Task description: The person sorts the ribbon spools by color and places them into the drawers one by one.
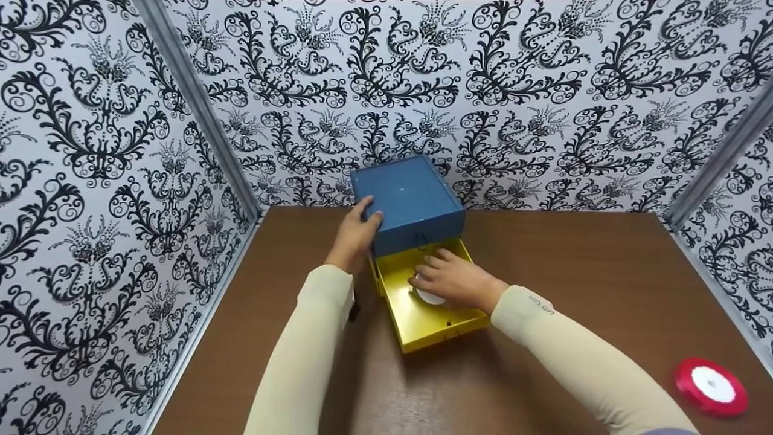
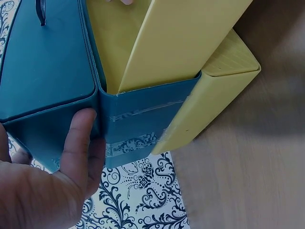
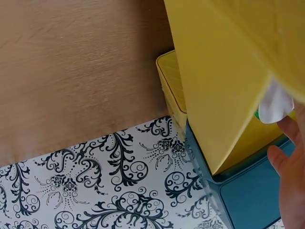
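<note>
A blue drawer box (image 1: 404, 193) stands against the back wall with its yellow drawer (image 1: 416, 338) pulled out toward me. My left hand (image 1: 356, 235) rests on the box's left side, its fingers spread and laid against the blue wall. Inside the drawer, my right hand (image 1: 453, 281) grips a white disc (image 1: 430, 297), its fingers covering most of it. In the right wrist view a little green shows at the edge of the white disc (image 3: 276, 103), beside the thumb and a finger.
A yellow box (image 2: 190, 114) sits beneath the blue one. Far to the right on the brown table (image 1: 574, 272) lies a red ribbon spool (image 1: 712, 386) with a white centre. Patterned walls (image 1: 423, 78) enclose the table at the back and sides.
</note>
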The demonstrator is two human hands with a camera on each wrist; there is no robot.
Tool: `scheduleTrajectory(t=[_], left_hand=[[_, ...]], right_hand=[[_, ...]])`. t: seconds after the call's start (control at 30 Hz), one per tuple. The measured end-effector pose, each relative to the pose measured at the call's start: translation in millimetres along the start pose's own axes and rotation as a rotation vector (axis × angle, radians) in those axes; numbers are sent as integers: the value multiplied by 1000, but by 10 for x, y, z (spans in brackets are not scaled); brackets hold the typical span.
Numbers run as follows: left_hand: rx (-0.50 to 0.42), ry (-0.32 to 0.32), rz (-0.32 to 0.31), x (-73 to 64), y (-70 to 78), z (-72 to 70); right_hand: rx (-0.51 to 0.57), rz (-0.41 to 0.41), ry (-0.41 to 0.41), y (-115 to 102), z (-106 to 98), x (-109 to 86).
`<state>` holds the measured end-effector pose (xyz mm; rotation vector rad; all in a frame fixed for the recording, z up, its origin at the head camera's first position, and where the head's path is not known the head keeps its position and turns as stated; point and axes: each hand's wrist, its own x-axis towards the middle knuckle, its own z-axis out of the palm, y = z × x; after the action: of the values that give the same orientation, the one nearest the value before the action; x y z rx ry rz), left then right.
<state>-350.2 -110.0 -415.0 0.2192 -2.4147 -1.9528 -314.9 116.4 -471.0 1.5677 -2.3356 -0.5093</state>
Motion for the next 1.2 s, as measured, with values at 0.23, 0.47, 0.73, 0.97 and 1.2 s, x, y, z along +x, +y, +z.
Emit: scheduleTrajectory(t=[0.23,0.47,0.73,0.97,1.2], left_hand=[[76,2,13,0,25,-12],[139,17,46,-3,24,-14],[116,18,47,-2,22,-20],[21,17,14,3,11,-16],[33,-5,11,1,1,-13]], right_hand=[[-10,-7,16,-10,-2,-16],[20,1,33,-16,5,-44],[183,127,28,11,-122,-102],[309,247,82,81,-412,-275],[319,370,241,226,-510,-667]])
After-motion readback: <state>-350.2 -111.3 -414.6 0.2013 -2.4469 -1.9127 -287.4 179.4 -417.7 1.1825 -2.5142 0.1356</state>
